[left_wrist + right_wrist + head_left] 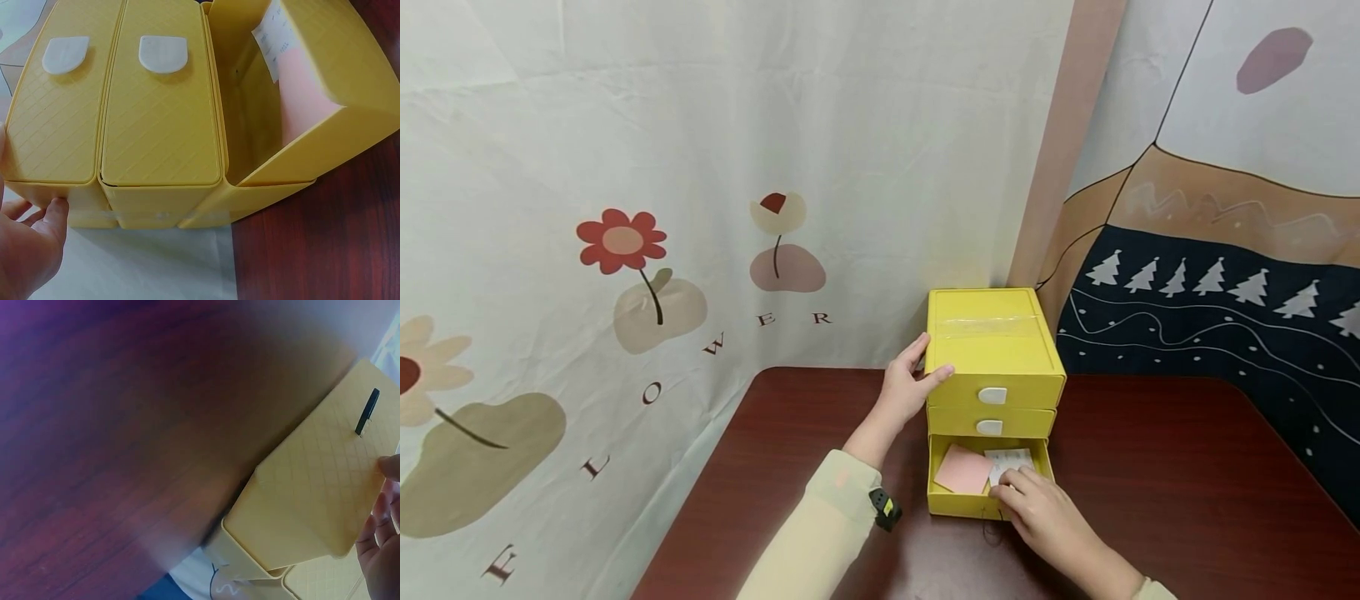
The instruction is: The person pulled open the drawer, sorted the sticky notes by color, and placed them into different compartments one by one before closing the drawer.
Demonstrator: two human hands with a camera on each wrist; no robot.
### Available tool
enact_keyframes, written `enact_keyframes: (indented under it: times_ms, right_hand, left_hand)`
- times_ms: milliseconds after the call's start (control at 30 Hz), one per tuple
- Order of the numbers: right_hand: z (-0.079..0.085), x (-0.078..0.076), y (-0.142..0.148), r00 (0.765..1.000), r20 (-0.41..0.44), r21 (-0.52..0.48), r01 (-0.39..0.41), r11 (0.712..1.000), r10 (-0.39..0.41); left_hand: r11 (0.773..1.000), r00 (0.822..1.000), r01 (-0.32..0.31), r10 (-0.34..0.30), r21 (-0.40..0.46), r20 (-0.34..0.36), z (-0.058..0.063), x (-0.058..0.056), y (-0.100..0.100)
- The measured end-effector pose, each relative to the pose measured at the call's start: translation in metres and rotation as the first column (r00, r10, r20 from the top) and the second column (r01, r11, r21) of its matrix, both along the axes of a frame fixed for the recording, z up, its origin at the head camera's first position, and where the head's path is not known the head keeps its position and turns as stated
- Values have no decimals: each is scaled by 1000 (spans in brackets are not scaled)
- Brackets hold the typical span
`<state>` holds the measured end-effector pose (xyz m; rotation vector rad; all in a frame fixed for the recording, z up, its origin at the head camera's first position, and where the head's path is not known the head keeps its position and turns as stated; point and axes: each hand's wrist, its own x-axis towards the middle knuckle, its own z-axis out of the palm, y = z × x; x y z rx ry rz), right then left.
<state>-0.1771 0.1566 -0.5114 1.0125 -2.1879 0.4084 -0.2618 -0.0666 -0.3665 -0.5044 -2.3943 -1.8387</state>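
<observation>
A yellow three-drawer storage box (pixel 988 342) stands on the table with its bottom drawer (pixel 951 504) pulled out. In that drawer lie a pink paper square (pixel 962 469) and a white paper with printed marks (pixel 1011 458). My left hand (pixel 904 385) rests against the box's upper left corner, fingers extended. My right hand (pixel 1041 508) pinches the drawer's front wall. The right wrist view shows its thumb (pixel 390 467) on the outer face and its fingers over the rim. A small black strip (pixel 367 412) is on that face.
White tabs (pixel 992 396) mark the upper two drawers, both closed. A dark red wooden table (pixel 1165 467) lies under the box. Behind it hangs a printed cloth (pixel 880 167) with flowers and trees. A black band (pixel 885 508) is on the left wrist.
</observation>
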Motion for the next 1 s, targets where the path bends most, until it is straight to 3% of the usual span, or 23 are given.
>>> enact_keyframes:
  times_ms: [433,1000]
  right_hand:
    - [-2,-10,-1,999,-24,0,40,999,-40]
    - [1,-17,-7,988,-133,42,90,995,-83]
  left_hand:
    - [1000,1000,2,-2,-22,0,1,1,0]
    - [1000,1000,-2,2,-12,8,2,2,0]
